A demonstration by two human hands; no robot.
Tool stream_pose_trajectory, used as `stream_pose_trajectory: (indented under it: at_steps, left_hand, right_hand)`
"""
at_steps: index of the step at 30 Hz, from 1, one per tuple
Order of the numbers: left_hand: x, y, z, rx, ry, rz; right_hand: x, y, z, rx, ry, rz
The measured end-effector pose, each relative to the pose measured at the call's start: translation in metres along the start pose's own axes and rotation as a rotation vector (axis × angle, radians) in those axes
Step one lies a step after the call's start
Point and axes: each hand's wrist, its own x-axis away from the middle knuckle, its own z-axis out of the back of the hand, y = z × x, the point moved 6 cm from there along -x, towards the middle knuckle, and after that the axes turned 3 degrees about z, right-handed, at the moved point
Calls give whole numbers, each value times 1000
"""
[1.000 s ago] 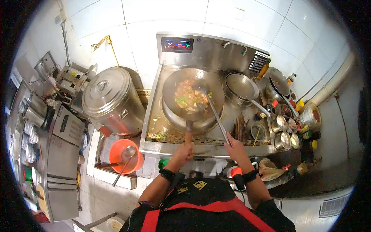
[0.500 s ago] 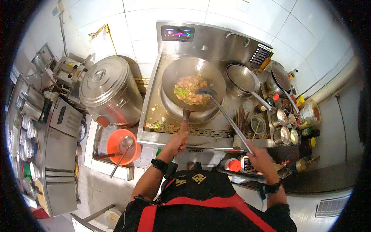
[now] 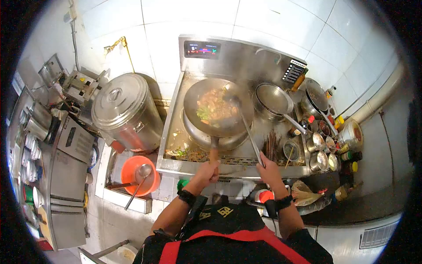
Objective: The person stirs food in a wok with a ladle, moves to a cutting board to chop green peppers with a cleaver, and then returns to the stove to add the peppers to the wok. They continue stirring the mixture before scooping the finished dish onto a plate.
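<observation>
My left hand (image 3: 207, 172) is closed around the wooden handle of a wok (image 3: 192, 97), which sits on the stove. Sliced meat and green pepper pieces (image 3: 215, 105) lie in the wok, with faint steam over them. In my right hand (image 3: 269, 170) is the metal handle of a long wok spatula (image 3: 251, 137). Its dark head is at the right side of the wok, by the food; its exact shape is blurred.
Right of the wok rests a strainer (image 3: 274, 99) over a pan. Beyond it stand several seasoning bowls (image 3: 315, 141) and bottles. A large lidded pot (image 3: 125, 108) is at left, above an orange basin (image 3: 149, 180) holding a ladle (image 3: 143, 170). Food scraps (image 3: 180, 153) litter the stove's front.
My right hand has moved left and inward, and the spatula head has shifted toward the wok's right wall. My left hand stays on the wok handle. The view has tilted slightly upward.
</observation>
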Motion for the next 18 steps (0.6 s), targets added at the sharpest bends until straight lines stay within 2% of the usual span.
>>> stream_pose_trajectory:
  at_steps: [1, 3, 4, 6, 7, 9, 10, 13, 14, 18]
  left_hand:
    - [-4, -4, 4, -45, 1, -24]
    - [6, 1, -7, -37, 64, -23]
    - [10, 2, -9, -20, 125, -17]
    - [8, 2, -8, -47, 101, -19]
    - [5, 4, -7, -75, 76, -25]
    - [-6, -4, 6, -80, 46, -20]
    - [-9, -7, 8, -87, 11, -8]
    - [-6, -5, 6, -10, 15, -10]
    - [-5, -4, 6, -19, 15, -15]
    - [-6, -4, 12, -16, -7, 35]
  right_hand:
    - [-8, -2, -12, -5, 2, 3]
    - [-31, 4, -34, 36, 151, -29]
    - [-32, 2, -45, 35, 153, -29]
    - [-24, 7, -71, -86, 25, -190]
    - [-20, 2, -66, -85, 26, -179]
    - [-1, -12, -55, -601, -165, -268]
    - [0, -19, -42, -804, -156, -293]
    - [-26, -36, -24, -665, -102, -240]
    - [-56, -15, -38, -405, -1, -88]
    - [-111, -32, -60, -275, 164, -90]
